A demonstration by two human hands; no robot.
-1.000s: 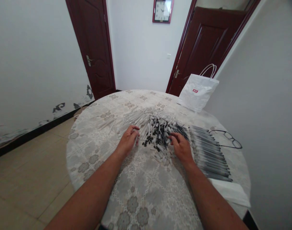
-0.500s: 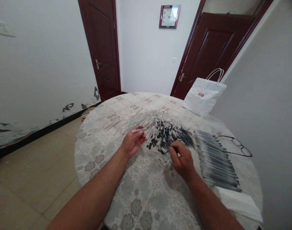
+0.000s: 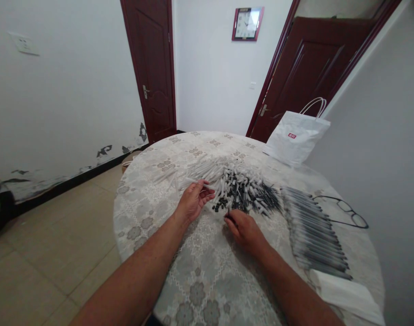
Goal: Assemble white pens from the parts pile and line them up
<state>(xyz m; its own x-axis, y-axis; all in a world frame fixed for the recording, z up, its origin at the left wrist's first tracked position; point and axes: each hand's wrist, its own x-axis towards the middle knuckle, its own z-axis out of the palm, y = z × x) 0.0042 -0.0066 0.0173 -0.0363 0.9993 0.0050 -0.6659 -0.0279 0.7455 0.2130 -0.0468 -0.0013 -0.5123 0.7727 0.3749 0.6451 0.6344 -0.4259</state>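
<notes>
My left hand (image 3: 195,201) pinches a thin whitish pen barrel (image 3: 210,187) between thumb and fingers, palm partly turned up. Lower and to the right, my right hand (image 3: 244,230) is closed with the fingertips together on a small dark piece (image 3: 228,212), too small to name. Ahead of both hands lies a loose pile of pen parts: pale barrels (image 3: 207,166) at the left and back, dark thin refills (image 3: 270,197) at the right. Small black plugs (image 3: 218,206) are scattered at the near edge of the pile, between my hands.
Right of the pile, finished-looking pens (image 3: 319,233) lie in a long row. Eyeglasses (image 3: 351,213) rest beyond them, and folded white sheets or bags (image 3: 348,292) nearer me. A white carrier bag (image 3: 297,138) stands at the back right of the round table (image 3: 193,276) with its patterned cloth.
My right hand has moved left and slightly down, away from the dark parts and nearer my left hand. The left hand still holds the barrel. The view has shifted slightly.
</notes>
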